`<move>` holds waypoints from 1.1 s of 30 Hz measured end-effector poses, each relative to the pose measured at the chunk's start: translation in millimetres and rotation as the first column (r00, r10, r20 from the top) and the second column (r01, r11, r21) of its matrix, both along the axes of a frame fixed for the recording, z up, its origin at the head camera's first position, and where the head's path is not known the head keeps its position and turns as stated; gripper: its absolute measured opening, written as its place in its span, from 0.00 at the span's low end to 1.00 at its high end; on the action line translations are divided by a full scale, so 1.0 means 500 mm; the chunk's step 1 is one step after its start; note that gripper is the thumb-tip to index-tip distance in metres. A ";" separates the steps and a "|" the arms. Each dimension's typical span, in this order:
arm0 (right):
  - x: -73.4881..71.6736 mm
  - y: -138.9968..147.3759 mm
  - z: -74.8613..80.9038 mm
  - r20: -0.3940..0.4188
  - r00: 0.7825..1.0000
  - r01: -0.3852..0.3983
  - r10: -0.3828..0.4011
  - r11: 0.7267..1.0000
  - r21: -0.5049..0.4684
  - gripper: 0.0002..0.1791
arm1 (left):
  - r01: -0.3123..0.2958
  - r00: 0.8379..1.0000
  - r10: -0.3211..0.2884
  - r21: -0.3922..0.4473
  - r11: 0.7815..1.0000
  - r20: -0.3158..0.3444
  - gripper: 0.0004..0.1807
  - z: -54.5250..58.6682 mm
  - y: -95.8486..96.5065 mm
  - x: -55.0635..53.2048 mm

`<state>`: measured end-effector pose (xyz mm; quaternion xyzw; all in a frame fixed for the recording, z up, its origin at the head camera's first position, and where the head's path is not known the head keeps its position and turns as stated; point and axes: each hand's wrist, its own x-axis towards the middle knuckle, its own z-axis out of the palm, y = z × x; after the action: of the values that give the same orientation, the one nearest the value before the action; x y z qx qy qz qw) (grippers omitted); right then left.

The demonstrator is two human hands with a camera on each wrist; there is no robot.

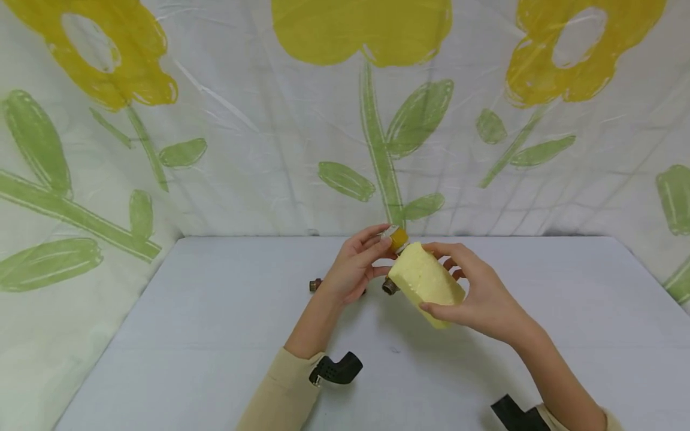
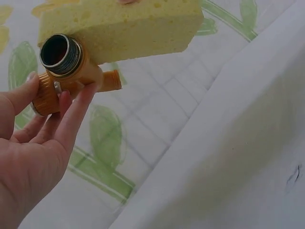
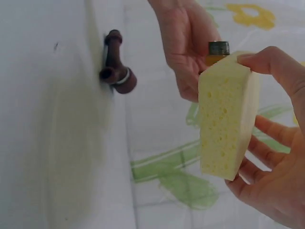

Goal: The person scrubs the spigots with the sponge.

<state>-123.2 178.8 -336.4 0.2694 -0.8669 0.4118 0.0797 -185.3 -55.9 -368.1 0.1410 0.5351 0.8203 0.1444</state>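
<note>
Slightly above the table, my left hand (image 1: pixel 353 266) holds an orange-yellow pipe fitting (image 1: pixel 398 238) with thumb and fingers. In the left wrist view, the fitting shows a dark threaded mouth, a ribbed end between the fingers and a short side branch. My right hand (image 1: pixel 482 299) grips a pale yellow sponge block (image 1: pixel 426 284), thumb on one side and fingers on the other. One end of the sponge is up against the fitting, overlapping it in the left wrist view. Much of the fitting hides behind the sponge in the right wrist view.
A dark brown branched pipe fitting (image 3: pixel 114 62) lies on the white table (image 1: pixel 188 335), partly hidden by my left hand in the head view. Behind the table hangs a white cloth (image 1: pixel 242 179) with painted flowers. Black wrist devices (image 1: pixel 339 368) sit at both sleeves.
</note>
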 end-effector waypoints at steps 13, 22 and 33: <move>0.002 0.000 0.007 -0.037 0.998 0.058 -0.055 0.997 0.060 0.46 | -0.111 0.994 0.111 -0.039 0.993 0.007 0.24 0.008 0.006 0.002; 0.003 0.003 0.014 -0.074 0.995 0.073 -0.068 0.994 0.075 0.46 | -0.148 0.989 0.149 -0.065 0.987 -0.003 0.21 0.010 0.005 0.001; 0.003 0.000 0.012 -0.042 0.998 0.057 -0.055 0.997 0.058 0.46 | -0.210 0.978 0.211 -0.085 0.974 0.002 0.20 0.012 0.009 0.001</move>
<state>-121.9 178.7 -330.6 0.2554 -0.8842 0.3780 0.1006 -184.8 -51.5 -362.4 0.0728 0.5805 0.8083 0.0657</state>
